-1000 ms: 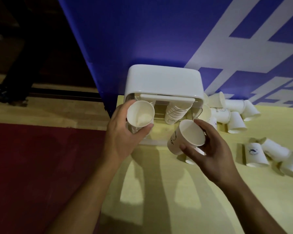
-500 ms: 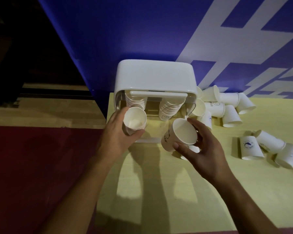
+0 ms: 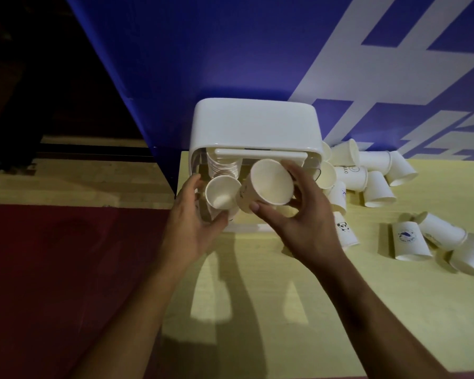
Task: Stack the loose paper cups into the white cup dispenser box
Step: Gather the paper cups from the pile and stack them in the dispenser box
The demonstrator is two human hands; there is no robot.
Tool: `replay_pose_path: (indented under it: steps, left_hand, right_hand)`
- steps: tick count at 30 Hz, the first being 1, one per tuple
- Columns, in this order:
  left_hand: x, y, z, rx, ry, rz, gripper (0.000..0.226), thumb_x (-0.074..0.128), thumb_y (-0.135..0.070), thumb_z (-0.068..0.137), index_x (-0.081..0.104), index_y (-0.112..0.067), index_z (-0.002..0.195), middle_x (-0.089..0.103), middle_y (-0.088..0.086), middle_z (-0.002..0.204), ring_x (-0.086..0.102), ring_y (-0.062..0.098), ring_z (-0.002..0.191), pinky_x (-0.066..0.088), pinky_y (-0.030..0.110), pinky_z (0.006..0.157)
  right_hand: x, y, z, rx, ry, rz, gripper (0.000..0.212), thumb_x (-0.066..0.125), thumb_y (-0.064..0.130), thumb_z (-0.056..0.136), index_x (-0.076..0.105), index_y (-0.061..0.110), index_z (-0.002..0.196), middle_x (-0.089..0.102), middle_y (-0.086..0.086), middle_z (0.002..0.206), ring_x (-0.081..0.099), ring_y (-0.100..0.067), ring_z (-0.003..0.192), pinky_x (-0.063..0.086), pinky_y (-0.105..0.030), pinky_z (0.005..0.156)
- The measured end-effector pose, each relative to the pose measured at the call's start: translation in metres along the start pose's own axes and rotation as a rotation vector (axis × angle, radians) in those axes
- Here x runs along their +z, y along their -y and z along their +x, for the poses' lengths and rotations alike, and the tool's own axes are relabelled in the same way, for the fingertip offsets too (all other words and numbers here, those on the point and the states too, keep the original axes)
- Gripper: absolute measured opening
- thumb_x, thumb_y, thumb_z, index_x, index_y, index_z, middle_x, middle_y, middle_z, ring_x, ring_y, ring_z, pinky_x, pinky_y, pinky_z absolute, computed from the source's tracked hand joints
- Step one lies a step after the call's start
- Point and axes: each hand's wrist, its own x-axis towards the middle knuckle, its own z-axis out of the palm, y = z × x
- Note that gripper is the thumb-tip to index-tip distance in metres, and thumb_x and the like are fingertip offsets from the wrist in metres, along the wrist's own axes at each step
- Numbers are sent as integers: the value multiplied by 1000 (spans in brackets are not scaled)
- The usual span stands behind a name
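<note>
Reaching in from six o'clock, your forearms cross the yellow table [image 3: 285, 310] toward the box. Your left hand [image 3: 195, 228] is curled round the left cup [image 3: 220, 192], thumb on its near side, mouth facing you. At its three o'clock and almost touching it, your right hand [image 3: 304, 222] grasps the right cup [image 3: 268, 184] by its wall, mouth tilted up toward you, right at the box's open front. Beyond them at twelve o'clock, the white dispenser box [image 3: 255, 124] stands at the table's far edge against the blue wall [image 3: 203, 50]. A nested stack [image 3: 223, 166] hangs in its left side, just above the left cup. The right cup hides whatever sits in the right side. Watch three things, as I judge it. Feed both cups in together and their rims may collide and dent. Push a tilted cup up and it will likely jam against the stack instead of nesting. Squeeze too hard and the thin paper could buckle. At three o'clock from the box, the loose cups [image 3: 378, 190] lie heaped on their sides; a brush from your right wrist could send them rolling.
</note>
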Motion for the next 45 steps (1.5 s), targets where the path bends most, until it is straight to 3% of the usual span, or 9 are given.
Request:
replay_pose_path:
  steps: [4, 12, 19, 23, 30, 32, 35, 40, 45]
  left_hand:
    - [-15, -13, -6, 13, -91, -249, 57, 55, -46, 96, 48, -30, 151, 57, -12, 147, 57, 3, 131, 51, 35, 107]
    - [-10, -36, -2, 52, -81, -285, 43, 45, -45, 105, 59, -30, 142, 63, -22, 130, 57, -16, 116, 42, 3, 87]
    - [-6, -27, 2, 36, -64, -212, 26, 48, -31, 111, 68, -26, 127, 71, -17, 113, 64, -5, 104, 46, 8, 79]
    - [-3, -22, 6, -1, -34, -185, 27, 48, -31, 110, 70, -24, 123, 72, -13, 109, 66, -6, 95, 46, 7, 73]
    - [2, -11, 17, -28, -36, -126, 28, 51, -31, 108, 69, -30, 130, 71, -18, 106, 67, -8, 90, 46, 4, 69]
    - [4, -9, 16, -31, -19, -142, 28, 52, -30, 108, 68, -33, 130, 71, -21, 106, 68, -8, 87, 46, 4, 66]
    - [5, -3, 19, -21, 4, -157, 29, 52, -29, 108, 65, -34, 133, 69, -22, 109, 67, -9, 93, 46, 3, 66]
    - [4, 1, 18, 33, -37, -148, 39, 54, -30, 107, 53, -27, 147, 61, -12, 133, 61, 4, 116, 49, 30, 101]
    - [-1, -13, 1, 136, -129, -173, 50, 56, -56, 101, 56, -25, 140, 61, -2, 136, 59, 20, 127, 48, 48, 108]
  right_hand:
    - [33, 2, 15, -98, 10, -76, 85, 89, 42, 77, 48, 21, 148, 57, 8, 142, 56, -10, 125, 56, -33, 95]
    - [64, -15, 16, -231, -11, -106, 75, 90, 35, 80, 54, 9, 140, 60, -2, 132, 58, -16, 123, 53, -39, 94]
    - [75, -25, 11, -259, -52, -212, 74, 91, 35, 77, 58, 2, 135, 56, -8, 132, 55, -15, 124, 47, -16, 95]
    - [80, -36, 13, -206, -8, -237, 79, 90, 41, 76, 56, 7, 139, 58, -4, 134, 56, -14, 124, 46, -14, 94]
    - [82, -38, 12, -154, 18, -295, 82, 92, 42, 73, 56, 12, 140, 62, -3, 133, 53, -1, 112, 32, 5, 89]
    - [80, -37, 11, -140, 57, -290, 82, 89, 46, 76, 54, 13, 142, 62, -3, 134, 56, -6, 113, 38, -2, 92]
    - [80, -41, 10, -116, 84, -292, 85, 84, 51, 79, 49, 14, 147, 59, -4, 140, 58, -17, 124, 53, -31, 98]
    - [62, -40, 3, -61, 54, -300, 91, 86, 53, 78, 46, 15, 150, 55, -3, 147, 54, -17, 132, 49, -33, 107]
    - [-5, -50, -19, 17, -17, -346, 71, 77, 53, 87, 56, 16, 144, 62, -1, 140, 58, -15, 127, 51, -36, 104]
